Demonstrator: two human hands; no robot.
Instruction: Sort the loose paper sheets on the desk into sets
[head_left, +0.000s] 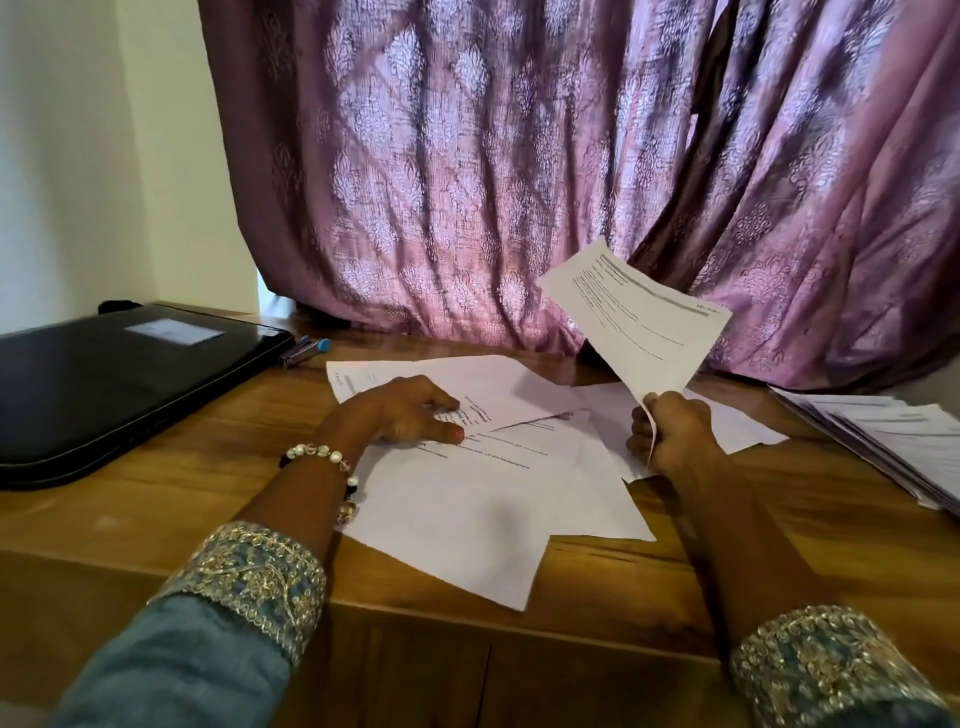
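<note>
White printed sheets (483, 467) are lying unsorted mid-frame; your right hand (670, 431) is pinching one raised sheet (639, 317), your left hand (410, 410) pressing flat, stacked sets (893, 441) waiting right.

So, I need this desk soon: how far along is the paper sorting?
Partly done, it seems. A fanned stack already lies at the desk's right edge, possibly sorted. In hand: the right hand holds up one printed sheet, while the left hand rests on the loose sheets. Several overlapping sheets remain unsorted.
</note>
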